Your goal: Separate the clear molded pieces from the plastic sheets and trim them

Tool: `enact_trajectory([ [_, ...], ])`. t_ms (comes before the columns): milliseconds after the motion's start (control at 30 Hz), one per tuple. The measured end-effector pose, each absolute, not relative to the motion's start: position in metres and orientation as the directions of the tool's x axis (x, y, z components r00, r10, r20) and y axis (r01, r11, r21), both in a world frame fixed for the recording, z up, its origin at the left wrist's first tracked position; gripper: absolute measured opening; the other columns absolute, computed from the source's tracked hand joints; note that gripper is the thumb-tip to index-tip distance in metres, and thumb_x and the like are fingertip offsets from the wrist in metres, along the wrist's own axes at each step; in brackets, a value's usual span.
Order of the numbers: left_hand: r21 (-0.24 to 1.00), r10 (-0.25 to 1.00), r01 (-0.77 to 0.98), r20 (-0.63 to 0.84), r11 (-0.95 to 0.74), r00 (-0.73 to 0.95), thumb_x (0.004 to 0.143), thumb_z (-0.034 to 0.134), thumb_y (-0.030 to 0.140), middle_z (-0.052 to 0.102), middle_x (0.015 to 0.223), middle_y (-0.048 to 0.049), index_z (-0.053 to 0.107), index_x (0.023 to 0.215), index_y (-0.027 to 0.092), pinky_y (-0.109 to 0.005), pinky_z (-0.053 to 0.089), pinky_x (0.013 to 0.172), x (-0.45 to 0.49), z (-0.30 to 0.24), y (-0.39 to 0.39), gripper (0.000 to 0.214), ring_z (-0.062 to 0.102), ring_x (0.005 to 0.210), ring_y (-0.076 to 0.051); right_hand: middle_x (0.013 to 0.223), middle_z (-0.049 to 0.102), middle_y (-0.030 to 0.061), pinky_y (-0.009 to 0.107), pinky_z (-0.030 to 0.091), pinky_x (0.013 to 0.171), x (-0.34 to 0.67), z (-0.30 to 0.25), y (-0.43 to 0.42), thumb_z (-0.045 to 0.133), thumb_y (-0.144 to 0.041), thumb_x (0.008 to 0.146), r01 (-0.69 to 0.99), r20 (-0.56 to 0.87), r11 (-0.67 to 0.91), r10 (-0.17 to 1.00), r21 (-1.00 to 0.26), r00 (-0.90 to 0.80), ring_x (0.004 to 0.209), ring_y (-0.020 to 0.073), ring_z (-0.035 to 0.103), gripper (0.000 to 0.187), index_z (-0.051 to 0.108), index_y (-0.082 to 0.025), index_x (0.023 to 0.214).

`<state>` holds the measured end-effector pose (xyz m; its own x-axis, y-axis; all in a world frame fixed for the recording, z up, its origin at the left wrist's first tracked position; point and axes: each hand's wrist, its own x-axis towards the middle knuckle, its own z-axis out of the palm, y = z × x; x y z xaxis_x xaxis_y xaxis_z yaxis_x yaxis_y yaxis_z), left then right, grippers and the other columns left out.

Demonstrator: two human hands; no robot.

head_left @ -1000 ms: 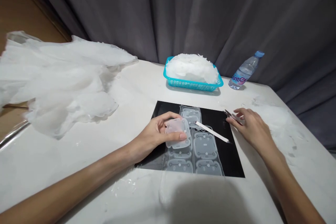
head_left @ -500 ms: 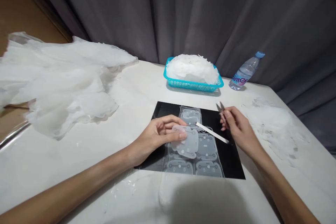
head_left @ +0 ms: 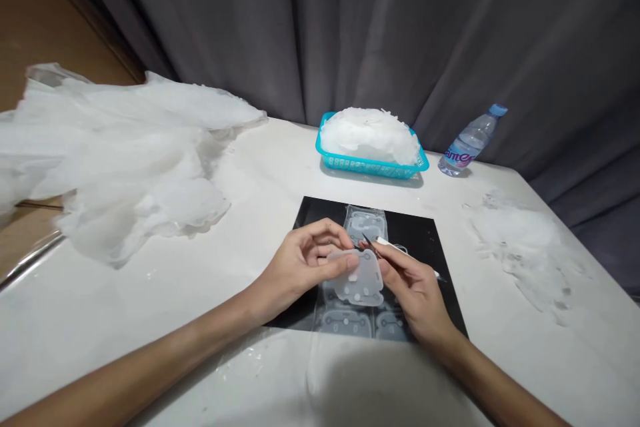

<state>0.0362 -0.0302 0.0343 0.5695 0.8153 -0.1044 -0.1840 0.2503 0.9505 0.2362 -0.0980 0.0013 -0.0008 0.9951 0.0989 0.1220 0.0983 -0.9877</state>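
Note:
My left hand [head_left: 300, 265] pinches a translucent plastic piece [head_left: 361, 278] with small round tabs, held just above a black mat [head_left: 320, 212]. My right hand [head_left: 410, 287] is closed on thin metal tweezers [head_left: 371, 245], their tip touching the upper edge of that piece. A strip of similar translucent pieces [head_left: 365, 223] lies on the mat under both hands. A white stick [head_left: 400, 250] rests on the mat behind my right hand.
A teal basket [head_left: 370, 163] heaped with white plastic pieces stands at the back. A water bottle [head_left: 470, 143] lies to its right. Crumpled white plastic sheeting [head_left: 115, 153] covers the table's left. Loose white scraps [head_left: 520, 240] lie on the right.
My right hand picked the tweezers up from the mat's right edge and brought them left to the piece. My left hand lifted the piece slightly and shifted it right.

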Motion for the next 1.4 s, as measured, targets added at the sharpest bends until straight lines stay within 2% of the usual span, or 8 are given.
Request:
enact_trajectory([
  [167, 0.963, 0.844, -0.186, -0.07, 0.197, 0.531, 0.08, 0.088, 0.029, 0.07, 0.078, 0.0002, 0.071, 0.084, 0.015, -0.019, 0.055, 0.065, 0.035, 0.036, -0.032, 0.022, 0.066, 0.068, -0.01, 0.113, 0.08, 0.0098, 0.041, 0.062, 0.089, 0.235, 0.002, -0.101, 0.063, -0.053, 0.099, 0.211, 0.147, 0.143, 0.989, -0.967, 0.004, 0.105, 0.0276, 0.074, 0.04, 0.079, -0.027, 0.126],
  [300, 0.971, 0.86, -0.18, -0.042, 0.154, 0.509, 0.079, 0.089, 0.028, 0.075, 0.084, -0.0016, 0.072, 0.083, 0.016, -0.023, 0.059, 0.075, 0.034, 0.033, -0.032, 0.021, 0.072, 0.077, -0.013, 0.096, 0.078, 0.008, 0.037, 0.061, 0.075, 0.237, 0.001, -0.105, 0.056, -0.05, 0.104, 0.274, 0.167, 0.163, 0.986, -0.948, -0.009, 0.087, 0.0248, 0.071, 0.039, 0.076, -0.031, 0.131],
  [433, 0.98, 0.865, -0.158, -0.026, 0.121, 0.502, 0.08, 0.089, 0.028, 0.078, 0.087, -0.0033, 0.075, 0.084, 0.017, -0.026, 0.062, 0.082, 0.033, 0.032, -0.031, 0.018, 0.075, 0.083, -0.016, 0.089, 0.074, 0.0059, 0.035, 0.059, 0.073, 0.238, 0.005, -0.107, 0.052, -0.045, 0.106, 0.321, 0.202, 0.2, 0.979, -0.926, -0.026, 0.078, 0.0218, 0.067, 0.037, 0.076, -0.032, 0.131],
  [733, 0.978, 0.861, -0.2, 0.048, 0.062, 0.507, 0.081, 0.088, 0.022, 0.08, 0.089, -0.0026, 0.077, 0.083, 0.018, -0.025, 0.062, 0.085, 0.031, 0.034, -0.031, 0.012, 0.076, 0.087, -0.016, 0.105, 0.078, 0.0057, 0.034, 0.06, 0.075, 0.244, 0.018, -0.109, 0.057, -0.04, 0.105, 0.403, 0.263, 0.258, 0.964, -0.878, -0.045, 0.093, 0.0235, 0.072, 0.033, 0.074, -0.034, 0.132],
  [967, 0.986, 0.858, -0.166, 0.063, 0.026, 0.51, 0.081, 0.087, 0.025, 0.08, 0.09, -0.0053, 0.077, 0.085, 0.017, -0.031, 0.063, 0.088, 0.032, 0.034, -0.031, 0.013, 0.076, 0.089, -0.019, 0.116, 0.079, 0.0058, 0.036, 0.062, 0.08, 0.244, 0.019, -0.111, 0.058, -0.035, 0.105, 0.422, 0.281, 0.28, 0.958, -0.862, -0.062, 0.104, 0.0254, 0.074, 0.033, 0.073, -0.032, 0.134],
  [1200, 0.975, 0.856, -0.219, 0.098, 0.018, 0.507, 0.081, 0.087, 0.016, 0.08, 0.088, -0.0009, 0.08, 0.084, 0.02, -0.02, 0.061, 0.083, 0.032, 0.032, -0.032, 0.009, 0.076, 0.086, -0.013, 0.115, 0.079, 0.006, 0.033, 0.062, 0.078, 0.241, 0.021, -0.11, 0.059, -0.032, 0.104, 0.418, 0.31, 0.304, 0.949, -0.856, -0.055, 0.101, 0.0235, 0.075, 0.033, 0.074, -0.029, 0.133],
  [1400, 0.973, 0.861, -0.23, 0.092, 0.029, 0.5, 0.081, 0.087, 0.014, 0.08, 0.088, -0.0018, 0.081, 0.084, 0.019, -0.02, 0.062, 0.082, 0.032, 0.032, -0.031, 0.009, 0.076, 0.085, -0.013, 0.111, 0.08, 0.0062, 0.031, 0.062, 0.074, 0.239, 0.023, -0.111, 0.059, -0.03, 0.104, 0.429, 0.322, 0.312, 0.945, -0.848, -0.052, 0.095, 0.022, 0.075, 0.032, 0.074, -0.027, 0.133],
])
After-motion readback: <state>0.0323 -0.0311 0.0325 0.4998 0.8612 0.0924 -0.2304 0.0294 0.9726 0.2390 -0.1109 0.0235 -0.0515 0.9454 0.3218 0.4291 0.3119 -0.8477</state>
